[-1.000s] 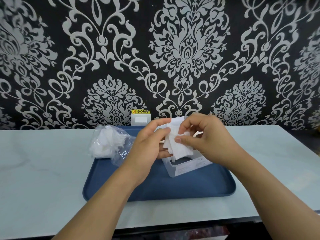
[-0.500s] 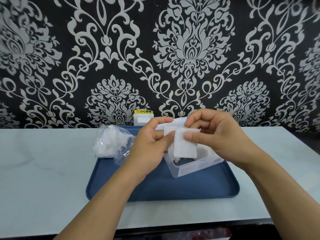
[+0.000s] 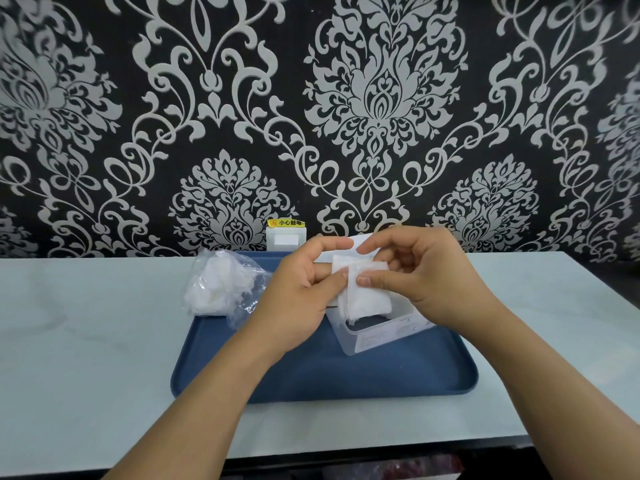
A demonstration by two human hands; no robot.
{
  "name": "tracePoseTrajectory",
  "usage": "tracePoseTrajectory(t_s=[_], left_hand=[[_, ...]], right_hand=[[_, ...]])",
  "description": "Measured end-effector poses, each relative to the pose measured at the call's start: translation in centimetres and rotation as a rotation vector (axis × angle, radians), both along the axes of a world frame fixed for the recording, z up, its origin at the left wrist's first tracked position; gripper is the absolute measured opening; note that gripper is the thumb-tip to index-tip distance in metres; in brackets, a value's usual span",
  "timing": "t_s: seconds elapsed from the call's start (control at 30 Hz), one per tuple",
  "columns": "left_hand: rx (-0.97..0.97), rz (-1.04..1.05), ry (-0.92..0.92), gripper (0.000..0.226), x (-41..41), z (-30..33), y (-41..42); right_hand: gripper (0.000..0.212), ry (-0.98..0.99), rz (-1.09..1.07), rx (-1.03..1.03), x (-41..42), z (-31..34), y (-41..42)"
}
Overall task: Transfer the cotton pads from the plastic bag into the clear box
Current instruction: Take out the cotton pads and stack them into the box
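Observation:
Both hands hold a small stack of white square cotton pads point(image 3: 363, 296) just above the open clear box point(image 3: 377, 337), which stands on the blue tray point(image 3: 346, 379). My left hand point(image 3: 298, 299) pinches the stack's left edge between thumb and fingers. My right hand point(image 3: 426, 271) pinches the pads from the right, thumb on the front face. The lower edge of the stack dips into the box mouth. A crumpled clear plastic bag point(image 3: 221, 289) with more white pads lies at the tray's back left corner.
The tray sits on a pale marble-look table point(image 3: 86, 341) against a black and silver patterned wall. A white wall socket point(image 3: 285, 239) with a yellow sticker is behind the tray. The table's front edge runs along the bottom of the view.
The stack of pads has come lower and squarer over the box, with both hands still on it. The view has shifted slightly.

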State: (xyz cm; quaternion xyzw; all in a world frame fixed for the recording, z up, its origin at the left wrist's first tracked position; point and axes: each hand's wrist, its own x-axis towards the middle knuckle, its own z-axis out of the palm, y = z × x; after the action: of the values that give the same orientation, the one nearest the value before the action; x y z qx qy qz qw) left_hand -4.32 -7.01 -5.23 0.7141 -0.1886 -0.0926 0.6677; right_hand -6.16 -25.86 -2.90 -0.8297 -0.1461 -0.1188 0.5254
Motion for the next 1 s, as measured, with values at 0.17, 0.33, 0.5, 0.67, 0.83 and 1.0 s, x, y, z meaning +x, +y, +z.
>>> tracePoseTrajectory(t_s=[0.17, 0.33, 0.5, 0.67, 0.83, 1.0], left_hand=[[-0.017, -0.004, 0.012, 0.032, 0.1, 0.0, 0.1], [-0.088, -0.015, 0.069, 0.034, 0.3, -0.1, 0.3], [-0.155, 0.011, 0.136, 0.034, 0.4, -0.2, 0.1], [-0.104, 0.125, 0.080, 0.032, 0.6, -0.5, -0.1], [0.069, 0.158, -0.156, 0.031, 0.6, -1.2, -0.1], [0.155, 0.040, -0.149, 0.041, 0.1, -0.9, -0.3]], right_hand=[[0.026, -0.121, -0.006, -0.176, 0.0, 0.0, -0.2], [0.032, -0.122, 0.062, -0.240, 0.0, -0.2, 0.0], [0.027, -0.085, 0.031, -0.171, -0.1, -0.1, 0.0], [0.022, -0.054, 0.054, -0.016, -0.2, 0.0, -0.1], [0.020, 0.060, 0.134, 0.239, -0.5, 1.0, 0.1], [0.036, 0.123, 0.073, 0.034, 0.1, 0.3, 0.4]])
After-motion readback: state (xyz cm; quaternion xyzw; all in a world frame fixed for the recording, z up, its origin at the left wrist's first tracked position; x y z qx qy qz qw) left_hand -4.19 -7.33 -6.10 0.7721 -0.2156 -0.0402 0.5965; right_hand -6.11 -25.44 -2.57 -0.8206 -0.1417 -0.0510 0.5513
